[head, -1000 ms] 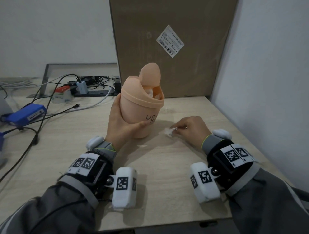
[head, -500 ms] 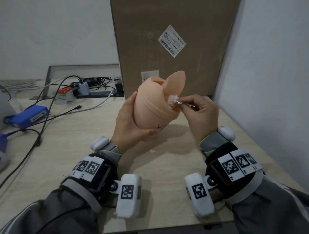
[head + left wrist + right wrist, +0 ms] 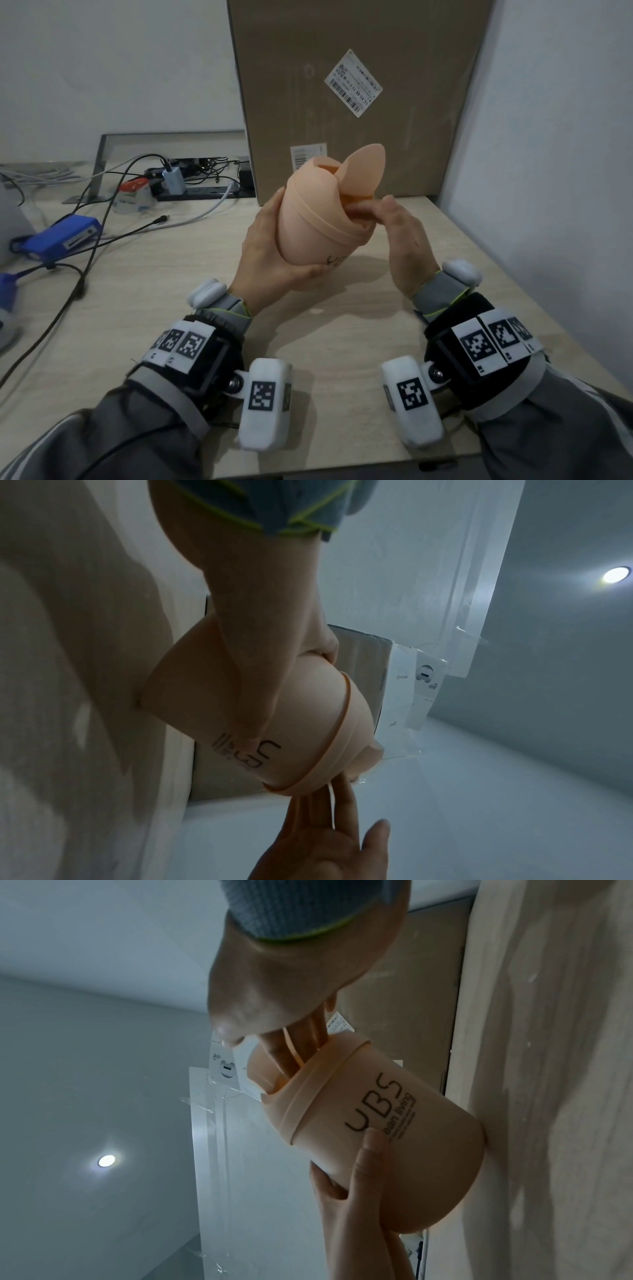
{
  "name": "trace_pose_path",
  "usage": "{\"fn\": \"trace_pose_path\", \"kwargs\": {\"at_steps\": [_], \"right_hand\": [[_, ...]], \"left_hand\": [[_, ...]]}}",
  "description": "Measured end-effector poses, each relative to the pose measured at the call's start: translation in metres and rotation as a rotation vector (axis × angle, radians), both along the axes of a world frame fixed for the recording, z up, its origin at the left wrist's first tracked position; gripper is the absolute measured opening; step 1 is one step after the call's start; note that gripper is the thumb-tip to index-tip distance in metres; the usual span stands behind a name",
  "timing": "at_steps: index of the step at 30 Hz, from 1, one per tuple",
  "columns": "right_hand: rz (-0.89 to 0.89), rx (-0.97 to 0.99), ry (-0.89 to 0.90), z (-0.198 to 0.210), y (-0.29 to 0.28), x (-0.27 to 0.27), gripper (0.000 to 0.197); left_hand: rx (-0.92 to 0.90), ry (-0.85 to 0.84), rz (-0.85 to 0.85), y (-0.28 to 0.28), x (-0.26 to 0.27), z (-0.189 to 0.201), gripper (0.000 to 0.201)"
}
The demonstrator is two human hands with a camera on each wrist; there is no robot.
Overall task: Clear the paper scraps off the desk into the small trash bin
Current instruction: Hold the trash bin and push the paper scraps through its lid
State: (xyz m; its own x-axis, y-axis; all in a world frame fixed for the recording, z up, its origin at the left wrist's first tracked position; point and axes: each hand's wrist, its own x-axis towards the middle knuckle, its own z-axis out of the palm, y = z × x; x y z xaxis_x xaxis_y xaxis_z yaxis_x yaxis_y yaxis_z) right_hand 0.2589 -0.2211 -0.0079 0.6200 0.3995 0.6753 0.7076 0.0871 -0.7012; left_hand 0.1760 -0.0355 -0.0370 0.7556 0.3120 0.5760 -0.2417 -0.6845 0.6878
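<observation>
My left hand (image 3: 270, 253) grips the small peach trash bin (image 3: 315, 233) around its body, tilted toward the right with its base near the desk (image 3: 342, 359). The bin's swing lid (image 3: 363, 171) is flipped up. The straight fingers of my right hand (image 3: 400, 240) reach into the opening under the lid, and their tips are hidden inside. No paper scrap shows in them. The left wrist view has the bin (image 3: 240, 710) with the right hand (image 3: 325, 840) at its rim, thumb held apart. In the right wrist view the fingers (image 3: 291, 1047) enter the bin (image 3: 377, 1123). A tiny pale speck (image 3: 317, 311) lies on the desk below the bin.
A large cardboard box (image 3: 359, 85) stands against the back, right behind the bin. A white wall (image 3: 548, 171) borders the desk on the right. To the left lie black cables (image 3: 78, 284), a power strip (image 3: 205, 195) and a blue device (image 3: 65, 236).
My right hand picked a white scrap off the desk and carried it to the bin, which my left hand lifted and tilted. The fingers are now inside the opening and the scrap is out of sight.
</observation>
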Motion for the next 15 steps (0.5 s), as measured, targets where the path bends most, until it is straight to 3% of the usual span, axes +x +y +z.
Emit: {"fn": "trace_pose_path", "kwargs": {"at_steps": [5,7,12,15], "right_hand": [[-0.08,0.178,0.022,0.0009,-0.0038,0.0008,0.063],[-0.105,0.149,-0.004,0.0012,-0.004,0.0004,0.064],[-0.135,-0.154,-0.05,-0.0059,0.0007,0.0023,0.053],[-0.153,-0.046,-0.107,-0.0055,-0.0027,0.0026,0.051]], "left_hand": [[-0.051,0.003,-0.017,0.0005,-0.0006,0.0004,0.125],[-0.06,0.006,-0.021,0.0003,-0.0007,0.0006,0.125],[-0.034,0.01,-0.022,0.0008,-0.0008,0.0,0.124],[-0.058,-0.012,-0.038,0.0,-0.0013,0.0002,0.124]]}}
